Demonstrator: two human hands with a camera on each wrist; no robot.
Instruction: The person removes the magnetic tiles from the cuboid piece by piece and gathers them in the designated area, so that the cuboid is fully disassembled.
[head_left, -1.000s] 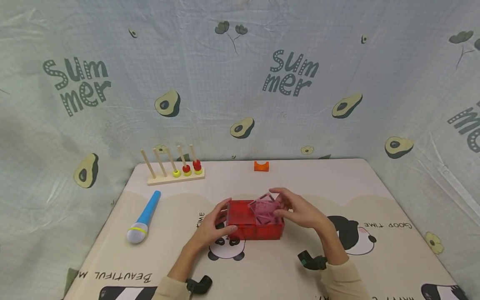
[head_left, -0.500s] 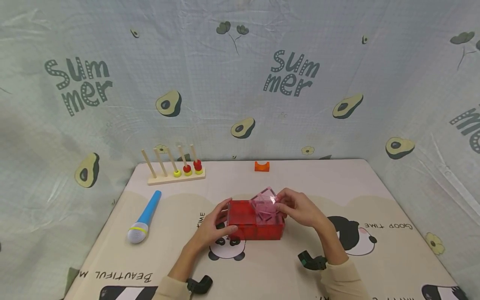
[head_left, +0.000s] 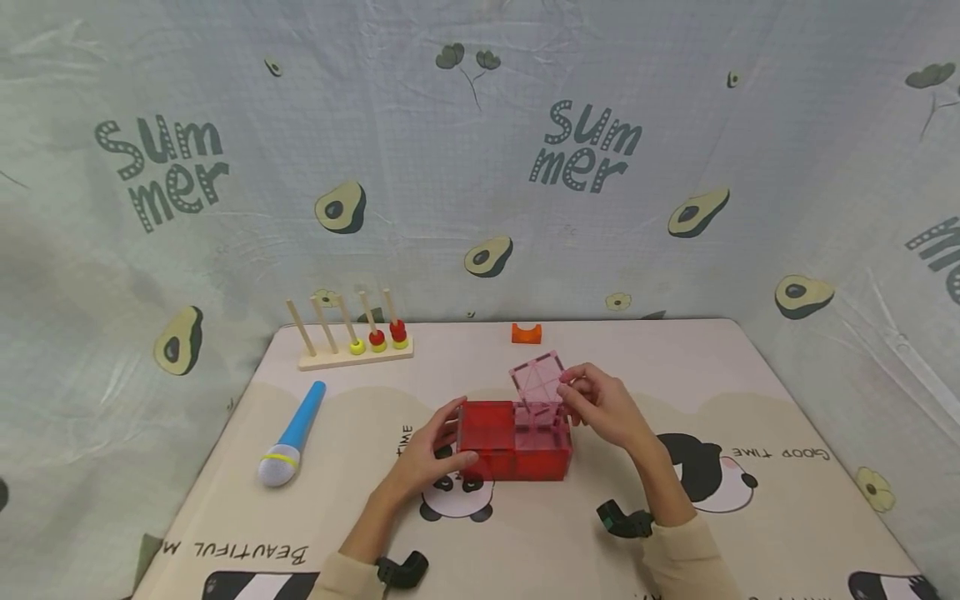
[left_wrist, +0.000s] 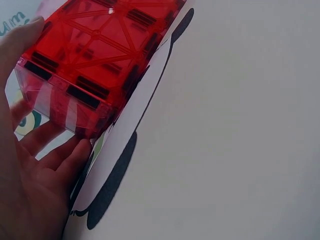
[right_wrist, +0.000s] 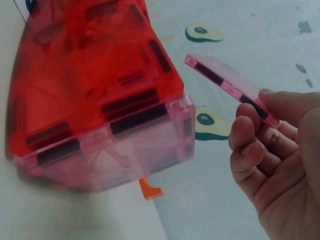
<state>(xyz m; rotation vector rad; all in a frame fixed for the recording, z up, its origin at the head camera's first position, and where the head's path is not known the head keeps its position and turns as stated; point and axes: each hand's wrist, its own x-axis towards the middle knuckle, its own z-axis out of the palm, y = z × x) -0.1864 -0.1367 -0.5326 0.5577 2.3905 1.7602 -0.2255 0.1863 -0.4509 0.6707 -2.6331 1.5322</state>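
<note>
Wears plain, pale beige sleeves (head_left: 690, 560) left and right. Bears a black, elbow-shaped left wrist camera (head_left: 405, 571) and a matching right wrist camera (head_left: 624, 522), close to the sleeve ends.

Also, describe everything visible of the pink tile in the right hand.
The pink tile is square, see-through and plastic-looking, with thin crossing lines on its face and dark strips along its edges. The right hand pinches it by one side, tilted, near the far edge of the red box's right half; the right wrist view shows a gap between tile and box.
</note>
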